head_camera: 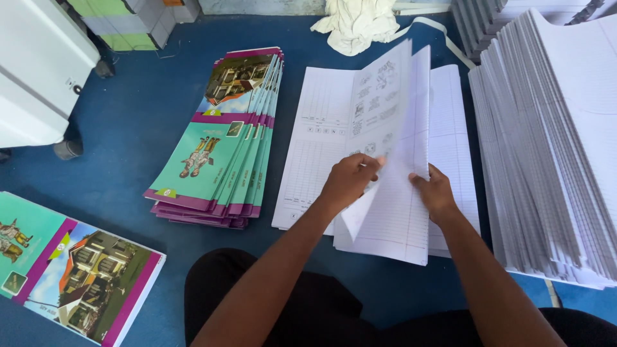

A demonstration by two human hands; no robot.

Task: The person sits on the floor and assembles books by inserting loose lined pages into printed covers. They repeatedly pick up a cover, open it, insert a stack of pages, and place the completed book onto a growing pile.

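Observation:
My left hand (350, 180) pinches the edge of a lifted sheaf of white ruled sheets (392, 128) that stands partly upright over an open stack of printed white sheets (321, 135) on the blue floor. My right hand (436, 193) grips the same lifted sheaf from the right side, thumb on the ruled page. Under the sheaf more ruled pages (453, 148) lie flat.
A fanned pile of teal and purple printed covers (218, 160) lies to the left. Another cover stack (71, 276) sits at the lower left. A big fanned stack of white ruled paper (553, 141) fills the right. A white cloth (357, 22) and a white machine (38, 64) are at the back.

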